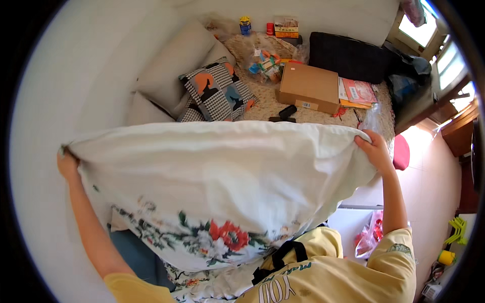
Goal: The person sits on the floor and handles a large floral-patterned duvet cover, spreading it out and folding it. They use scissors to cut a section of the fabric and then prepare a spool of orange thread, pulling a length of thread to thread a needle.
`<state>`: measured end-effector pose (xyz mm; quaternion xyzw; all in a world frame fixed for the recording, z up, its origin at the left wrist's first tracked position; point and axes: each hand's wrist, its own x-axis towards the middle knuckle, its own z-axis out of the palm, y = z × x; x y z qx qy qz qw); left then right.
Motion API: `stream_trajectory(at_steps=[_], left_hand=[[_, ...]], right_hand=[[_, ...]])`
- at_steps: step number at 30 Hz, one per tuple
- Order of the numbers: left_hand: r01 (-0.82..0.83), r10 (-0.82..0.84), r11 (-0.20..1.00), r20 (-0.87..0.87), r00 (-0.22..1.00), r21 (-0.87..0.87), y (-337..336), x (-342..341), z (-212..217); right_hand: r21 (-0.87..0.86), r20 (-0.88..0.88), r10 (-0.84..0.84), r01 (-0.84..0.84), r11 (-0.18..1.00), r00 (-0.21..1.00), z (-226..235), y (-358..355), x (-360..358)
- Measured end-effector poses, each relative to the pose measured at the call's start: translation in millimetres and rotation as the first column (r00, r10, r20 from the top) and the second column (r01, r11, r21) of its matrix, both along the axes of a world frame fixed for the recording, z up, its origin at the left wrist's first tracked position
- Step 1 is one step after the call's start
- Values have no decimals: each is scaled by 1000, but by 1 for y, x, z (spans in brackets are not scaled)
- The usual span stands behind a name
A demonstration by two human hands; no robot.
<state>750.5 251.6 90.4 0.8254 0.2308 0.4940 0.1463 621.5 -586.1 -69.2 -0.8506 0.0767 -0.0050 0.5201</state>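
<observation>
A large white cloth with a printed floral pattern, like a sheet or duvet cover, is stretched out between my two hands. My left hand grips its far left corner beside the wall. At the other end, my right hand pinches the right corner. The top edge runs nearly straight between them, and the fabric hangs down toward my body. Red and white flowers with dark leaves show on its lower part. More of the same cloth lies bunched near my lap. Whatever lies directly behind the raised cloth is hidden.
Beyond the cloth, a couch holds patterned cushions. A table with a beige cover carries a cardboard box, a black bag, papers and plastic-wrapped packets. A red stool stands at right; green hangers are farther right.
</observation>
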Motion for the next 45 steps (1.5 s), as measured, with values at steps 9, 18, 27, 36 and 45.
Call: stream_trajectory(at_steps=[9, 18, 27, 36, 45], left_hand=[[72, -275, 915, -483, 831, -398, -284, 200, -194], [181, -282, 959, -773, 568, -217, -265, 238, -320], [95, -238, 666, -90, 967, -740, -218, 224, -281], [137, -517, 828, -648, 559, -543, -303, 201, -291], [299, -539, 834, -566, 624, -464, -296, 139, -291]], right_hand=[[-207, -375, 37, -122, 971, 926, -248, -69, 212], [32, -367, 788, -840, 541, 494, -220, 117, 203], [-488, -460, 143, -384, 784, 876, -225, 20, 337], [-489, -548, 51, -370, 790, 835, -339, 4, 314], [-576, -382, -37, -207, 791, 923, -353, 5, 293]])
